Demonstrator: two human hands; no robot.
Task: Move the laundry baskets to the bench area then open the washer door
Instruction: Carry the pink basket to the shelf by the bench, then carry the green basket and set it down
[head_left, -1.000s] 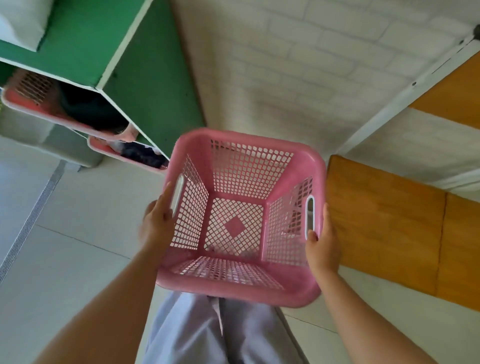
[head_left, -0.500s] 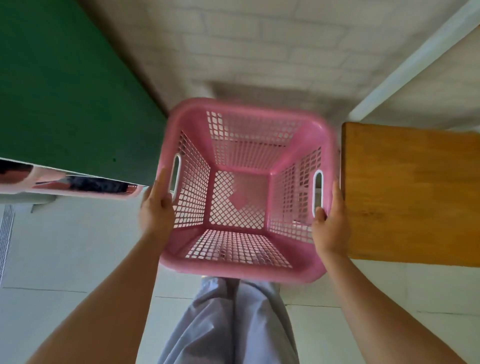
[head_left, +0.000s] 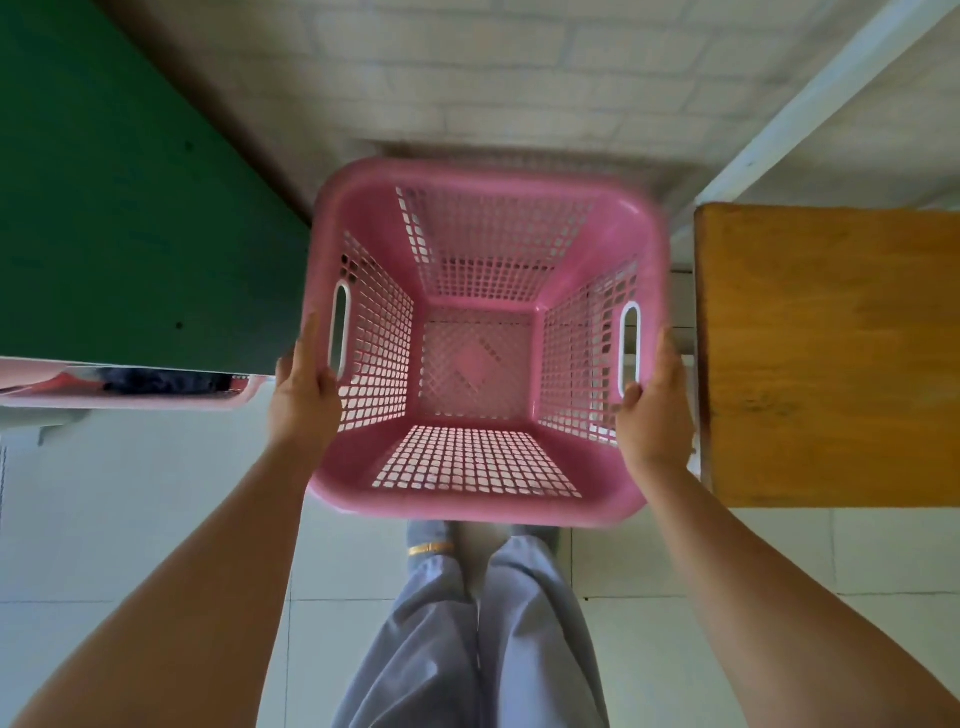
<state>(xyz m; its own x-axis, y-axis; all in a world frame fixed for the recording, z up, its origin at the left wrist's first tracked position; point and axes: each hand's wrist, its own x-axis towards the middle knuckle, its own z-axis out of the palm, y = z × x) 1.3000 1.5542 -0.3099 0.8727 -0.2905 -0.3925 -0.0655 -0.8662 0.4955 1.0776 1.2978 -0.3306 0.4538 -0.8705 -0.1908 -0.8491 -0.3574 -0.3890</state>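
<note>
Tiled floor (head_left: 130, 519), pink basket (head_left: 478, 499) between both hands, left hand (head_left: 304, 400), right hand (head_left: 654, 415) gripping its sides

White brick wall (head_left: 493, 67), pale tile floor (head_left: 130, 519), green panel (head_left: 119, 197) left, wood top (head_left: 831, 353) right.

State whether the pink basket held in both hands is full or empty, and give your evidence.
Empty. The pink basket shows its bare lattice floor and all four mesh walls, with nothing inside. The left hand and right hand hold its sides.
</note>
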